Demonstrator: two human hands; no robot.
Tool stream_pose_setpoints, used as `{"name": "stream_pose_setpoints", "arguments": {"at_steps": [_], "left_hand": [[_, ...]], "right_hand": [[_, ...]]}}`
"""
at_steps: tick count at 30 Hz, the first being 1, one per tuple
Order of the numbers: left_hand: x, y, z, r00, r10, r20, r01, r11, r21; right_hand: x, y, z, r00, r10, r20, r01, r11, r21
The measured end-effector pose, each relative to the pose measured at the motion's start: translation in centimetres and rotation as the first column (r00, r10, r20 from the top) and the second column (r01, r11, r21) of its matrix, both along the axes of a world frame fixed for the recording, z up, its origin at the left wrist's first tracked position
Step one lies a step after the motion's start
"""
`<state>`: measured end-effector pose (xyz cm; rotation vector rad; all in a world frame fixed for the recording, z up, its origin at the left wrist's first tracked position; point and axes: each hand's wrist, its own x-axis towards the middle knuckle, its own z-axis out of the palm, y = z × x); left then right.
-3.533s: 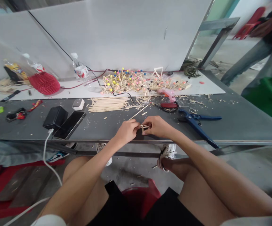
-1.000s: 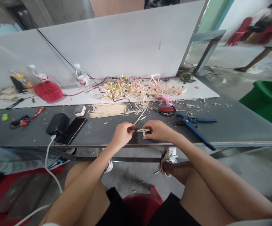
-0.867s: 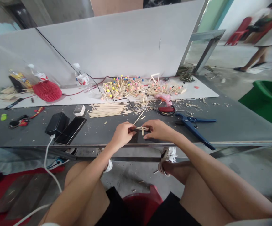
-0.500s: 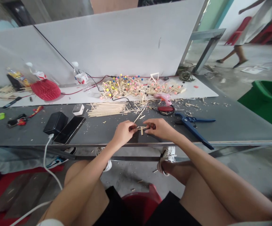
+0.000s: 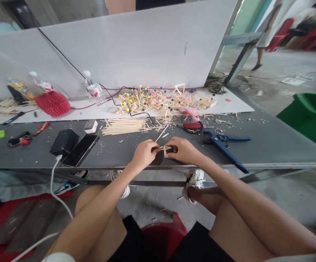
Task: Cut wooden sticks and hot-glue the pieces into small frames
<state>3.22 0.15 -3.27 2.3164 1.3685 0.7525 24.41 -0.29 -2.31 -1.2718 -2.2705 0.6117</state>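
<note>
Both hands meet near the front edge of the grey table [image 5: 269, 145]. My left hand [image 5: 143, 154] pinches one end of a small piece made of short wooden sticks [image 5: 165, 148]. My right hand [image 5: 182, 150] pinches its other end, fingers curled. A single loose stick [image 5: 161, 134] lies just beyond the hands. Farther back lie a bundle of plain sticks [image 5: 125, 126] and a heap of stick pieces with coloured balls [image 5: 158, 99].
Blue cutters [image 5: 223, 143] lie right of my hands, with a pink glue gun [image 5: 189, 112] and a dark red ring [image 5: 193, 126] behind. A phone [image 5: 81, 145], black box [image 5: 64, 138] and white charger [image 5: 90, 126] lie left. A green bin [image 5: 311, 118] stands right. A person walks far back.
My hands have kept the stick piece between them, turning it slightly and drawing closer together. The person in the background has walked leftward. The view tilted a little.
</note>
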Motion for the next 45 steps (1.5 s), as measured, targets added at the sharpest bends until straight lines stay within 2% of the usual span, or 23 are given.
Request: {"name": "stream_pose_setpoints", "arguments": {"at_steps": [15, 34, 45], "left_hand": [[0.17, 0.03, -0.56, 0.995, -0.070, 0.068, 0.067, 0.997, 0.046], [0.42, 0.12, -0.26, 0.996, -0.067, 0.052, 0.064, 0.996, 0.063], [0.22, 0.29, -0.20, 0.997, -0.075, 0.018, 0.073, 0.995, 0.072]], "right_hand": [[0.20, 0.39, 0.01, 0.999, 0.049, -0.019, -0.049, 0.999, -0.004], [0.14, 0.55, -0.06, 0.995, 0.098, 0.027, -0.099, 0.994, 0.052], [0.06, 0.35, -0.23, 0.997, 0.072, 0.001, -0.072, 0.996, 0.042]]}}
